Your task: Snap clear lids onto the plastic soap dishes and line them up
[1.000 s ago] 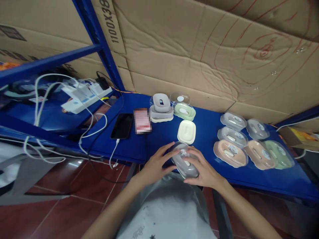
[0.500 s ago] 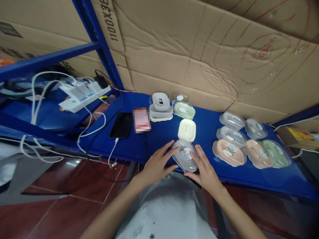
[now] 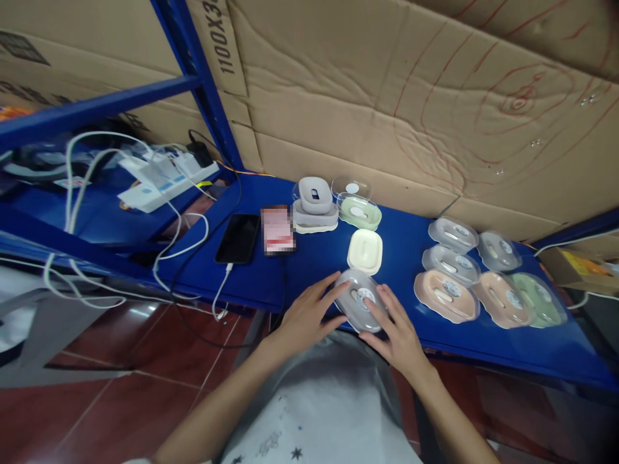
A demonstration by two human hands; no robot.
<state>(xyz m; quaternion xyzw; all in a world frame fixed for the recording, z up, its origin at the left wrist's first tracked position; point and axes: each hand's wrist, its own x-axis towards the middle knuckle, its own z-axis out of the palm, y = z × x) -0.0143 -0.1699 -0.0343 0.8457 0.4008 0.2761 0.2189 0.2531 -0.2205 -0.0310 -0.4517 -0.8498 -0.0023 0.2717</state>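
Observation:
A grey dish with a clear lid and a round sticker (image 3: 355, 310) is at the near edge of the blue shelf, gripped between both hands. On its left side my left hand (image 3: 312, 312) has its fingertips on the lid and rim. My right hand (image 3: 396, 327) curves round the other side, with fingers on the lid near the sticker. Just behind the dish, a cream tray (image 3: 365, 251) lies separately. Farther back are stacked grey dishes (image 3: 315, 195), a green dish (image 3: 360, 212) and a loose clear lid (image 3: 352, 187).
Several lidded dishes in grey, peach (image 3: 445, 296) and green (image 3: 536, 299) are grouped at the right. On the left lie a phone (image 3: 236, 238) with a white cable, a pink card-like item (image 3: 278, 230) and a power strip (image 3: 164, 187). Cardboard (image 3: 338, 96) stands behind.
The camera view has shifted slightly, moving the shelf items a little to the right in the picture. Both hands remain on the grey dish, with almost no change in grip.

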